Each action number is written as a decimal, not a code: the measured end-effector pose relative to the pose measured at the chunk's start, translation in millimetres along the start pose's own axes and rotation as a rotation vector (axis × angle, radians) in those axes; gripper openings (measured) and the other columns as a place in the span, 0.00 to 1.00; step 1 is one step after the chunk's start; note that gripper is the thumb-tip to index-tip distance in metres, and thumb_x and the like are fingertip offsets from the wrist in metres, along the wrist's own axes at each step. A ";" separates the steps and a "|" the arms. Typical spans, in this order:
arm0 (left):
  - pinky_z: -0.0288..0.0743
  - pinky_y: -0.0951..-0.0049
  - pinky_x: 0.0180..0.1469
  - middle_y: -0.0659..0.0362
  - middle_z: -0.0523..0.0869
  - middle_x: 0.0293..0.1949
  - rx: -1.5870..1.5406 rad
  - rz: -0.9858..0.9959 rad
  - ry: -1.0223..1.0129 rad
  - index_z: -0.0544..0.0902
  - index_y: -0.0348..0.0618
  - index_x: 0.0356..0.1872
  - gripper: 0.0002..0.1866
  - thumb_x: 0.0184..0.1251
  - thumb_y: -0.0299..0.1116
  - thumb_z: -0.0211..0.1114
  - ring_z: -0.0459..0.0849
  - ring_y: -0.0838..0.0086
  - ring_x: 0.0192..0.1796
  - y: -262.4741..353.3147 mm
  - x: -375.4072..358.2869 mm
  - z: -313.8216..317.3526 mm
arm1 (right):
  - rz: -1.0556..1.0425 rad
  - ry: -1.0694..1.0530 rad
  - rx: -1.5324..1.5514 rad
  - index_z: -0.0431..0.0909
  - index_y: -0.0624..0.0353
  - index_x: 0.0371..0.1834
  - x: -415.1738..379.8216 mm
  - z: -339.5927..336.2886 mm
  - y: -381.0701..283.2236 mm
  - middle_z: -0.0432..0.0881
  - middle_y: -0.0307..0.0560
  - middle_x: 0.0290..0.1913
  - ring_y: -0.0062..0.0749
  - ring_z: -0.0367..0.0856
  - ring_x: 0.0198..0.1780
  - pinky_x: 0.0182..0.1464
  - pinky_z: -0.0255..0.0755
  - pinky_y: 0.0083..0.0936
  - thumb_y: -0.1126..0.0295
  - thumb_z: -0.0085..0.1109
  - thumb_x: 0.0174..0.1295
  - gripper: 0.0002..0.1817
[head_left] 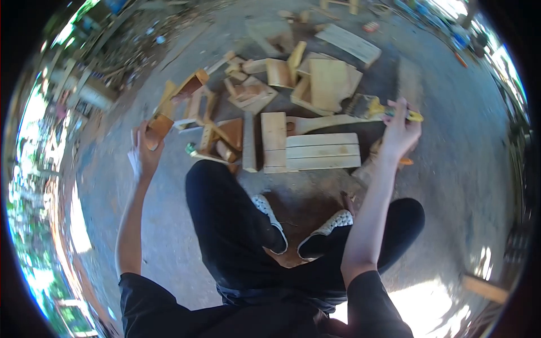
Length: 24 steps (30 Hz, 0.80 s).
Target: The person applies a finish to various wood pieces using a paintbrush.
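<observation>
My left hand [145,151], at the left of the wood pile, is closed around the lower end of an orange-brown wooden piece [162,125]. Pale and brown wooden parts lie just beyond it. On the right, my right hand [401,132] is closed on a yellow-handled tool [416,116] whose kind is blurred. A greyish-brown smear stands above that hand. Left of it are a yellow object [374,107] and a curved pale wooden strip [332,122]. Between the hands sit a slatted wooden panel [322,152] and an upright-lying board [274,141].
Beyond the panel is a heap of wooden boxes and offcuts, with a flat pale board [329,84] on top. Another plank [350,44] lies farther back. A green-tipped object [191,149] is near my left knee. Cluttered debris lines the far left floor.
</observation>
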<state>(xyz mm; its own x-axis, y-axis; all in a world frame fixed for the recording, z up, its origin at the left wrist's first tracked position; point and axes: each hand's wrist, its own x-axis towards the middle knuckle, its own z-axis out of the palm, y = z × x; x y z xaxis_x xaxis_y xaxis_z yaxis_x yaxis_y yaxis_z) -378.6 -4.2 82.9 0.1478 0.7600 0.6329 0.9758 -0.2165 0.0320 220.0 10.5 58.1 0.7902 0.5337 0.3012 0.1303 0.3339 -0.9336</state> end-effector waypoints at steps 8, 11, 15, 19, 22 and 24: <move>0.78 0.53 0.68 0.50 0.84 0.65 0.431 -0.168 0.004 0.81 0.45 0.71 0.40 0.52 0.32 0.83 0.83 0.52 0.67 -111.0 -197.7 22.6 | -0.020 -0.192 -0.041 0.84 0.67 0.50 -19.1 25.7 14.0 0.93 0.48 0.41 0.20 0.82 0.25 0.28 0.75 0.18 0.63 0.66 0.80 0.14; 0.78 0.52 0.69 0.50 0.85 0.60 0.500 -0.222 -0.043 0.82 0.42 0.68 0.36 0.54 0.31 0.80 0.83 0.51 0.66 -116.8 -257.9 44.3 | -0.006 -0.223 -0.101 0.85 0.68 0.51 -23.8 32.6 11.7 0.94 0.49 0.43 0.21 0.84 0.25 0.29 0.73 0.17 0.63 0.64 0.81 0.15; 0.77 0.49 0.71 0.50 0.85 0.58 0.473 -0.302 -0.096 0.83 0.41 0.65 0.30 0.58 0.31 0.77 0.83 0.51 0.66 -96.7 -333.0 81.8 | 0.004 -0.232 -0.156 0.85 0.66 0.53 -33.7 46.2 8.0 0.94 0.49 0.44 0.21 0.84 0.26 0.30 0.72 0.16 0.62 0.64 0.81 0.15; 0.73 0.43 0.75 0.50 0.83 0.61 0.345 -0.247 -0.165 0.83 0.41 0.62 0.25 0.63 0.31 0.73 0.82 0.53 0.69 -36.5 -372.6 95.5 | 0.028 -0.287 -0.130 0.85 0.65 0.52 -45.5 59.0 5.6 0.94 0.48 0.44 0.22 0.84 0.26 0.30 0.70 0.17 0.62 0.64 0.81 0.14; 0.68 0.39 0.79 0.49 0.82 0.64 0.214 -0.224 -0.212 0.82 0.41 0.63 0.24 0.66 0.33 0.71 0.80 0.52 0.73 4.0 -387.0 101.5 | 0.031 -0.311 -0.152 0.85 0.63 0.52 -55.7 70.9 1.3 0.93 0.48 0.44 0.22 0.84 0.26 0.31 0.70 0.18 0.61 0.64 0.81 0.14; 0.65 0.37 0.81 0.49 0.82 0.67 0.157 -0.186 -0.224 0.81 0.42 0.64 0.24 0.66 0.33 0.70 0.78 0.51 0.75 24.2 -384.8 104.7 | 0.032 -0.340 -0.141 0.84 0.63 0.52 -61.9 76.4 4.2 0.93 0.47 0.44 0.22 0.84 0.26 0.31 0.70 0.18 0.61 0.64 0.81 0.14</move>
<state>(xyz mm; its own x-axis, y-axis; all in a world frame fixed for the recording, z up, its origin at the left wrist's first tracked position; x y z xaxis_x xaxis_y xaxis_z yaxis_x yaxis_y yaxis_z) -395.0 -237.7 -240.9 -0.0201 0.8971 0.4414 0.9998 0.0222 0.0006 125.9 38.2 50.3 0.5539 0.7778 0.2969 0.2093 0.2151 -0.9539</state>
